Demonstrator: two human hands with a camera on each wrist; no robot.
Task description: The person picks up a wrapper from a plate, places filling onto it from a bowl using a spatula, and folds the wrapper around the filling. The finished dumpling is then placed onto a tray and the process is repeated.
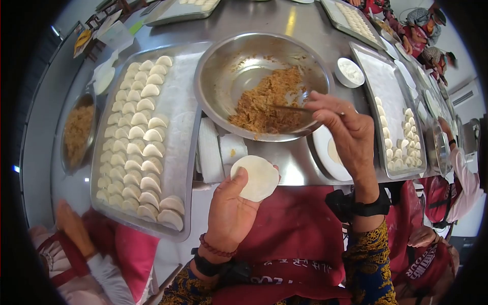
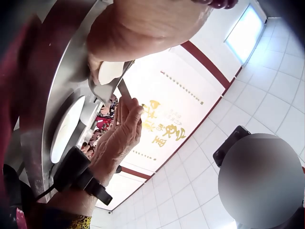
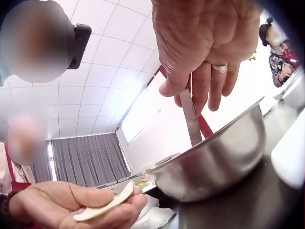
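In the head view my left hand holds a round white dough wrapper, with the thumb lying on its near edge. It is palm up, just in front of the table edge. My right hand pinches the end of a flat metal spatula over a large steel bowl. The spatula's far end reaches into brown minced filling heaped in the bowl. From the right wrist view, the flat blade slopes down behind the bowl's rim, and the wrapper bends slightly in the left fingers.
A metal tray with rows of folded dumplings stands left. Another tray of dumplings lies right. Beside the bowl are a small bowl of white powder and a white plate. People stand on both sides.
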